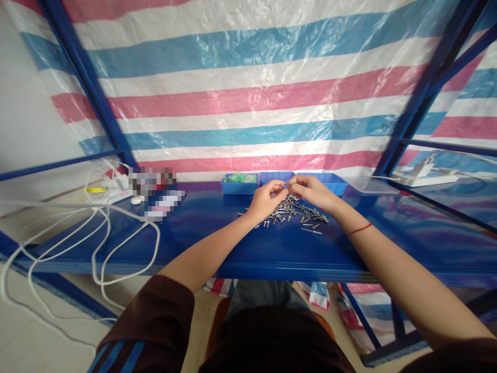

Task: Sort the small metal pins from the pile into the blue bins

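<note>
Shallow blue plastic trays [277, 177] line the back of the glossy blue metal shelf [272, 248], one holding something green, with a clear lid [370, 185] off to the right and loose white cables [97, 233] trailing at the left. A crinkled striped tarp [248, 93] hangs behind. A heap of small metal pins [293, 211], perhaps rivets, lies under the hands. The left hand [266, 199] and right hand [312, 190] meet fingertip to fingertip, both pinched narrowly on one tiny piece, too small to identify.
</note>
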{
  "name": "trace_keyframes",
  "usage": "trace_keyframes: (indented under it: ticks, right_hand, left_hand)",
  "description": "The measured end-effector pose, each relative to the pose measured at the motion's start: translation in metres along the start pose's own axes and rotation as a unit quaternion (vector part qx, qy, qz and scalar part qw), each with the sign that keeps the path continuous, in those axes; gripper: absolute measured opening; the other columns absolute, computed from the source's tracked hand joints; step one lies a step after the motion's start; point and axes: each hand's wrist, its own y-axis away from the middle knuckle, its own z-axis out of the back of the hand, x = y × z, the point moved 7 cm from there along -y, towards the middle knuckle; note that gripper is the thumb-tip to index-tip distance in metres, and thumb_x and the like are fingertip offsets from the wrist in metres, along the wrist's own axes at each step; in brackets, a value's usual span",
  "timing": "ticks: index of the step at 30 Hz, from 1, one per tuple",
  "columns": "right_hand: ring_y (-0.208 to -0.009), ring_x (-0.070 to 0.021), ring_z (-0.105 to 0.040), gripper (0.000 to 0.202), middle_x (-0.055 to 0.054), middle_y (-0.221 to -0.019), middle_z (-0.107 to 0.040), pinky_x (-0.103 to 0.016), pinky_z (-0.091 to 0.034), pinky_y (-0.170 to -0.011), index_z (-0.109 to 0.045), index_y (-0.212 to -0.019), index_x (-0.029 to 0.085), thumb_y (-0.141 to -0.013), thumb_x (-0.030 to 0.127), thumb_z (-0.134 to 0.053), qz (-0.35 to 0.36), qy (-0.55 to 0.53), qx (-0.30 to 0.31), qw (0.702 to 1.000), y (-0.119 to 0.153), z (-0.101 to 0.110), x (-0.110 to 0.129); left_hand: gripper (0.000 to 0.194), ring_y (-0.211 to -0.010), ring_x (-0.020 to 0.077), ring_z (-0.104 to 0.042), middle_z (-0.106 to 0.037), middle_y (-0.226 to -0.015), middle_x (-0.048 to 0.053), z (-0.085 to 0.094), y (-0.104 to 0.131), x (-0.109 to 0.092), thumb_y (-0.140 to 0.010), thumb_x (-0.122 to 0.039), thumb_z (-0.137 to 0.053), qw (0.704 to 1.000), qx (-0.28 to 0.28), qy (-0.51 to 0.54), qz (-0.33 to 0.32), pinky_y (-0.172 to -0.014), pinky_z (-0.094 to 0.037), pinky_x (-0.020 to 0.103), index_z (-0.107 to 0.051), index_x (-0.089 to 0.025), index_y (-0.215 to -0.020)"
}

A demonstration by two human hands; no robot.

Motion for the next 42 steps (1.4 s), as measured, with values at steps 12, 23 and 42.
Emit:
trace_keyframes:
  ticks: [12,23,42]
  right_hand:
    - [-0.059,-0.0107,-0.046,0.017,-0.002,-0.069,-0.054,-0.024,-0.036,-0.052,-0.054,-0.069,0.018,-0.072,0.034,-0.056,-0.078,-0.118,0.019,0.99,0.003,-0.009,-0.008]
    - [-0.057,-0.0098,-0.047,0.021,-0.001,-0.067,-0.056,-0.024,-0.036,-0.051,-0.055,-0.066,0.018,-0.074,0.037,-0.058,-0.063,-0.141,0.015,0.988,0.003,-0.01,-0.007]
    - [-0.056,-0.0107,-0.045,0.01,0.002,-0.061,-0.052,-0.027,-0.037,-0.057,-0.055,-0.071,0.017,-0.071,0.027,-0.055,0.076,-0.012,-0.088,0.993,0.002,0.005,0.005]
  left_hand:
    - [0.015,-0.078,0.0118,-0.062,-0.069,-0.087,0.003,0.013,0.001,-0.012,-0.084,-0.029,-0.053,0.996,-0.064,-0.006,-0.062,-0.071,-0.047,0.023,-0.061,-0.017,-0.087]
    - [0.018,-0.075,0.0124,-0.062,-0.068,-0.083,0.005,0.013,-0.001,-0.001,-0.082,-0.033,-0.056,0.995,-0.089,0.048,-0.025,-0.071,-0.046,0.025,-0.06,-0.015,-0.083]
    - [0.02,-0.067,0.0093,-0.059,-0.063,-0.08,0.002,0.005,-0.006,0.017,-0.083,-0.035,-0.052,0.995,-0.04,0.096,0.009,-0.07,-0.046,0.023,-0.057,-0.015,-0.085]
